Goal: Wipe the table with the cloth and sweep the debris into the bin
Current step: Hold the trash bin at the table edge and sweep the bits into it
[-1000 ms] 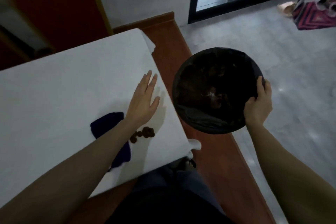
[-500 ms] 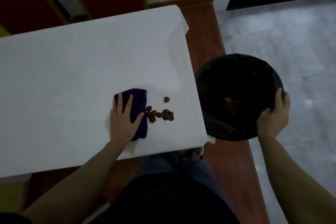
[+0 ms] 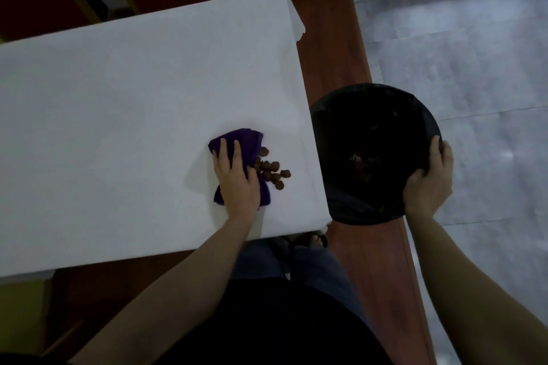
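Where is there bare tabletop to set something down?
Free: the white table left of and beyond the purple cloth. Crowded: the strip between the cloth under the left hand and the bin, filled with brown debris.

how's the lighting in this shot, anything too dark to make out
Head view: dim overall; the white table reads clearly, the purple cloth and brown debris show, but the bin interior is nearly black and the lower frame is in shadow.
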`<move>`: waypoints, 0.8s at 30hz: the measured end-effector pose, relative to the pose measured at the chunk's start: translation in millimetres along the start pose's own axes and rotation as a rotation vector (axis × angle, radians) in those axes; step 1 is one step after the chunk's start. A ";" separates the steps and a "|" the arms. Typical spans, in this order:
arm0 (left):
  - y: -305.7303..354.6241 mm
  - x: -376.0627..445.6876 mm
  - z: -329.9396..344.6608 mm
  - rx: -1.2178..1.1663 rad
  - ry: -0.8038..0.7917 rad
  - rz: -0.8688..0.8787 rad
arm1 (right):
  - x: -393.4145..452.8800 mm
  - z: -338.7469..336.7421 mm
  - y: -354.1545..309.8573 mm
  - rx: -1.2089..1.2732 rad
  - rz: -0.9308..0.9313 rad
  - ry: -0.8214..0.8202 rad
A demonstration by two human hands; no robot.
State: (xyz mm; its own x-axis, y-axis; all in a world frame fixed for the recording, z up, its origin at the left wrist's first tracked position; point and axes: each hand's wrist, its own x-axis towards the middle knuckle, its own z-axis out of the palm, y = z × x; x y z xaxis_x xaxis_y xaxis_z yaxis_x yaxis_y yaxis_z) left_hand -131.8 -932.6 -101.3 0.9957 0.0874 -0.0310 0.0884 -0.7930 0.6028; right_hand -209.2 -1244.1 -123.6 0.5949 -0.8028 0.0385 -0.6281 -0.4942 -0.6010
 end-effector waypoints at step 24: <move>94.6 12.2 74.5 -0.051 -0.050 0.199 | -10.6 -1.5 9.6 0.105 0.064 -0.043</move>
State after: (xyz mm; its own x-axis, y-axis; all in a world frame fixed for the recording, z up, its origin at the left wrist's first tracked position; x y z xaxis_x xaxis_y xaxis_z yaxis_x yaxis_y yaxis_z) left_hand -109.2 -1051.4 -104.1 0.9937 -0.0988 0.0538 -0.1102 -0.7598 0.6407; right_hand -222.3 -1240.8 -128.6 0.5775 -0.8156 -0.0359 -0.6111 -0.4027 -0.6814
